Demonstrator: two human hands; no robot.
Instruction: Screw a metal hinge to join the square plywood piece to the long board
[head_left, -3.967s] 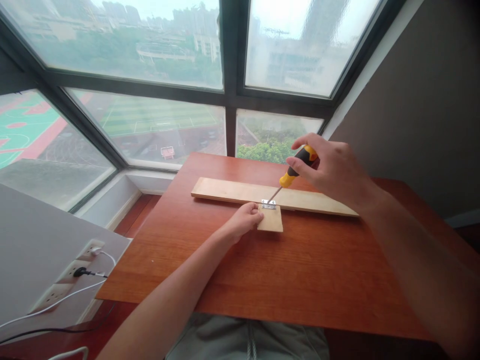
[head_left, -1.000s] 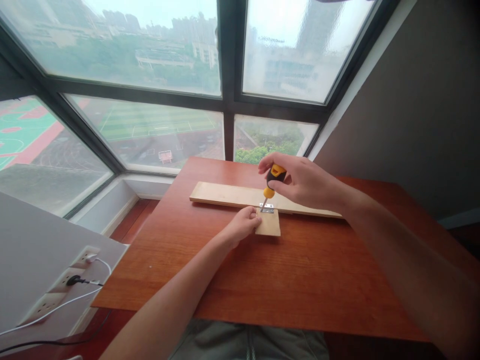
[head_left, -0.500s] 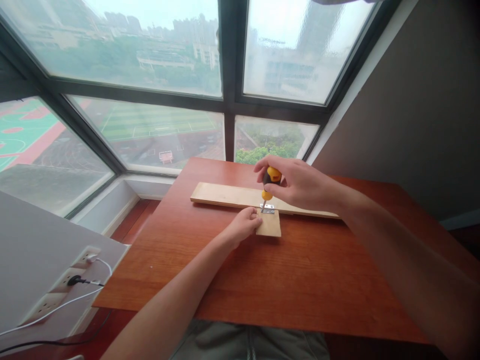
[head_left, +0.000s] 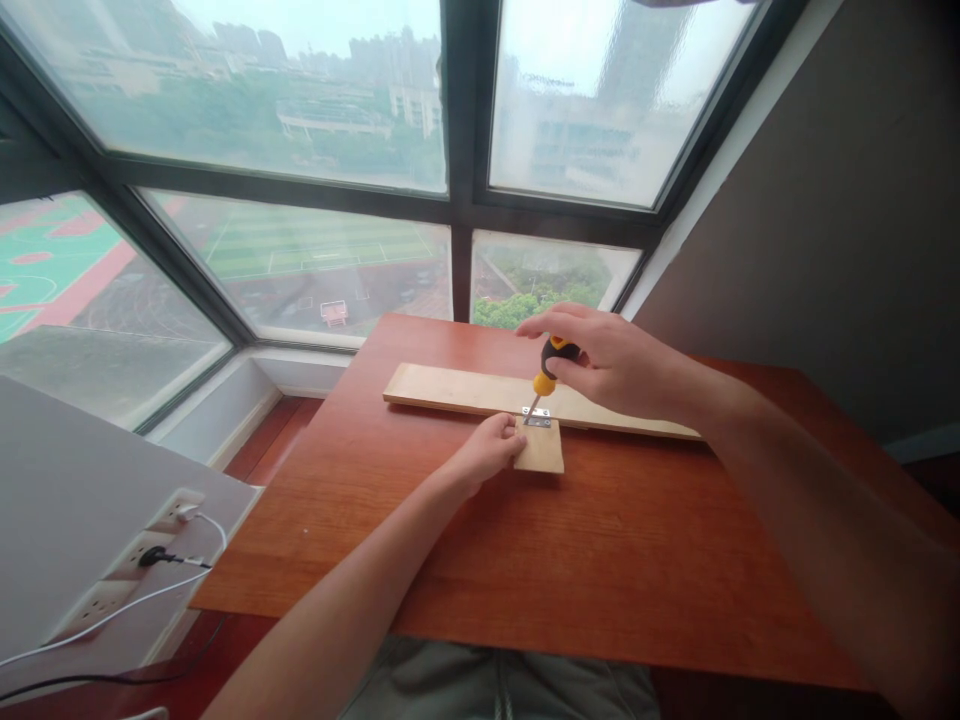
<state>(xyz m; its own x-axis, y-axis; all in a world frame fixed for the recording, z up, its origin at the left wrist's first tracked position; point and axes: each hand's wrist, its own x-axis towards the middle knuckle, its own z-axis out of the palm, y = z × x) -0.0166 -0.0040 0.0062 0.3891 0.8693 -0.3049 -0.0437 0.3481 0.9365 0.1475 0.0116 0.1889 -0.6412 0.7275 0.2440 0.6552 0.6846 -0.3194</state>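
My right hand (head_left: 600, 352) grips a yellow and black screwdriver (head_left: 544, 384) by its handle, some fingers lifted off it. The shaft slants down to the left, its tip at the left part of a silver metal hinge (head_left: 537, 418). That hinge lies across the edge of a long light wooden board (head_left: 457, 388) and a small square wooden piece (head_left: 541, 455). My left hand (head_left: 495, 445) pinches the small piece at its left edge, close to the screwdriver tip. Any screw under the tip is too small to make out.
Everything rests on a reddish-brown wooden table (head_left: 637, 560). Large windows with dark frames (head_left: 300, 185) stand behind it. At the lower left, wall sockets (head_left: 139, 555) hold plugs with white and black cables. A grey wall (head_left: 825, 230) rises at the right.
My right hand has shifted slightly right, and the screwdriver leans more to the right, its tip still at the hinge. My left hand keeps its hold on the small wooden piece.
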